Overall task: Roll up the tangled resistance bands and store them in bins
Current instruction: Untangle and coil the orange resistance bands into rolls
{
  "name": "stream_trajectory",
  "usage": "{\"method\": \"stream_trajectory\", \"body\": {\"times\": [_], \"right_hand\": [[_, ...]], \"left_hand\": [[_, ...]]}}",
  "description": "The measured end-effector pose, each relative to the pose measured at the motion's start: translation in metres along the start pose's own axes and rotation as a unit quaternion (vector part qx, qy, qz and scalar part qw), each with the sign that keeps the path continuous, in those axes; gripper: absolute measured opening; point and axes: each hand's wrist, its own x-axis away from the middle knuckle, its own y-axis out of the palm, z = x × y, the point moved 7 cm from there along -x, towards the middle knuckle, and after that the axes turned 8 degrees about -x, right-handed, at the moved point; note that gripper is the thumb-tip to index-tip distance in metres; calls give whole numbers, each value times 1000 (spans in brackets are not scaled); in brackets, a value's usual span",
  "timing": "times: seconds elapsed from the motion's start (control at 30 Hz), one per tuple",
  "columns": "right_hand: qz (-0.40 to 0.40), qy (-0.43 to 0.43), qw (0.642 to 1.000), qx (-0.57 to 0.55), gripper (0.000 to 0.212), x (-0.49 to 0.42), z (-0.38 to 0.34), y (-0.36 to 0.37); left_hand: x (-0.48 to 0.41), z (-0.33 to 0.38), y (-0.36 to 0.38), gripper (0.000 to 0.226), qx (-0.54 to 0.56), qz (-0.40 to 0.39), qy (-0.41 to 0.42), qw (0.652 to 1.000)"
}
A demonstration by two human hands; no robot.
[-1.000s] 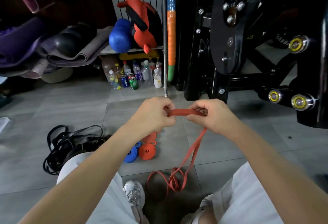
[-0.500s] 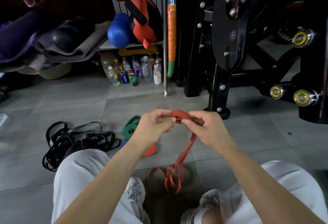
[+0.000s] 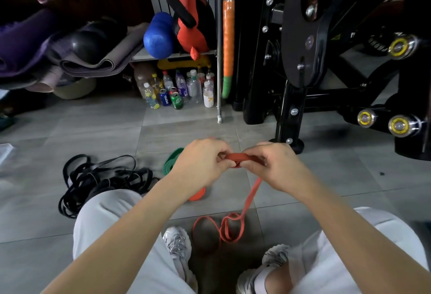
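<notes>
Red-orange band bridges both hands, held above the tiled floor in front of the knees. Left hand curls its fingers and pinches one end of a small flat coil. Right hand grips the other side, fingers wrapped over the strap. Likely reason for the two-sided hold: one hand anchors the core, the other lays turns on tight. Loose tail drops from under the right hand to slack loops beside the shoes, free length to wind in. Green band and an orange roll lie just beyond the left wrist. Black bands, tangled, lie further left. No bin identifiable.
</notes>
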Motion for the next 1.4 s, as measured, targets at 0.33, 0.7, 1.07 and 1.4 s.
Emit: {"method": "stream_trajectory", "body": {"times": [0.33, 0.7, 1.07, 1.4], "right_hand": [[30, 95, 974, -204, 26, 9, 13, -8], [66, 83, 955, -275, 12, 27, 14, 7], [59, 90, 950, -292, 11, 21, 11, 3], [153, 117, 960, -202, 21, 38, 22, 18]], "left_hand": [[-1, 2, 0, 11, 100, -10, -27, 995], [13, 5, 27, 23, 251, -57, -57, 964], [19, 22, 3, 26, 5, 101, 30, 994], [21, 4, 27, 16, 314, 70, -105, 941]]}}
